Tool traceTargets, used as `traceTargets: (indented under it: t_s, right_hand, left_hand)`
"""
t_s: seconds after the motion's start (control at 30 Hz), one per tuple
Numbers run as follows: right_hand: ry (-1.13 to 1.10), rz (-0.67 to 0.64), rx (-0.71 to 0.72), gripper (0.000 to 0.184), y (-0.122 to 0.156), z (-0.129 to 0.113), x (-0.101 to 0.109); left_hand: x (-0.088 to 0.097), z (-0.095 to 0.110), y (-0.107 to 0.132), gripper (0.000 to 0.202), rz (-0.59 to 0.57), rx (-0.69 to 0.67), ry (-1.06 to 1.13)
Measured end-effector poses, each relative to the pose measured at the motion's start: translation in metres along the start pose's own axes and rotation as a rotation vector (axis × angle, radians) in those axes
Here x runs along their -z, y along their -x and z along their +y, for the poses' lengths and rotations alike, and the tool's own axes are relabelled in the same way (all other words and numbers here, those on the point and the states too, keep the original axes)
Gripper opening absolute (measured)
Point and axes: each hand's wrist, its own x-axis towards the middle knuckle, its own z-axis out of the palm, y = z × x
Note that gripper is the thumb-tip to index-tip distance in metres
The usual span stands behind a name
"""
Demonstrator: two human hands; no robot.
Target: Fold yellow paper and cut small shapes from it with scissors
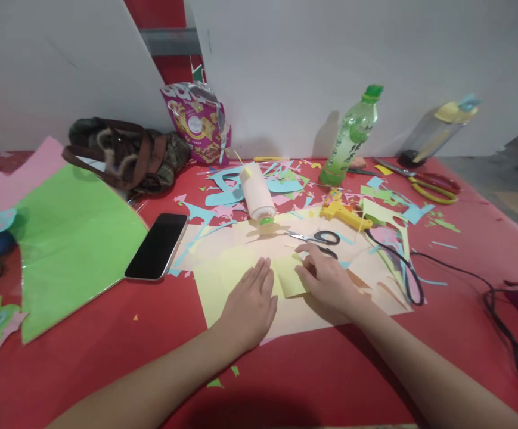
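Note:
My left hand (250, 302) lies flat, fingers stretched out together, on a pale yellow sheet of paper (211, 280). Just right of it is a smaller yellow paper piece (289, 279), apparently folded or raised at one side. My right hand (325, 275) has bent fingers and grips that piece at its right edge; the exact finger contact is partly hidden. Scissors with dark handles (315, 237) lie just beyond the right hand, partly covered by it. Beyond them, a paper-wrapped bottle (257, 193) with a green cap lies on its side, cap toward me.
A yellow glue gun (346, 214) with a black cord sits at right. A phone (157, 247) and green sheet (71, 238) lie left. Behind stand a snack bag (198, 122), a camouflage bag (129, 152) and a green bottle (350, 140). Larger scissors (428, 185) lie among scraps.

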Motion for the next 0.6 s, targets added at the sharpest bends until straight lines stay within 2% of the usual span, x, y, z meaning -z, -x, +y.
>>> traceTargets:
  t_s: [0.33, 0.47, 0.6]
  right_hand:
    - [0.144, -0.067, 0.095, 0.029, 0.003, 0.000, 0.001]
    - [0.029, -0.084, 0.009, 0.028, 0.001, -0.001, 0.007]
    - [-0.151, -0.244, -0.036, 0.029, 0.001, -0.003, 0.018]
  left_hand:
    - [-0.001, 0.001, -0.001, 0.043, 0.012, 0.017, 0.006]
    - [-0.002, 0.001, 0.000, 0.043, 0.025, 0.014, -0.002]
    - [-0.003, 0.001, 0.000, 0.043, 0.039, 0.031, 0.018]
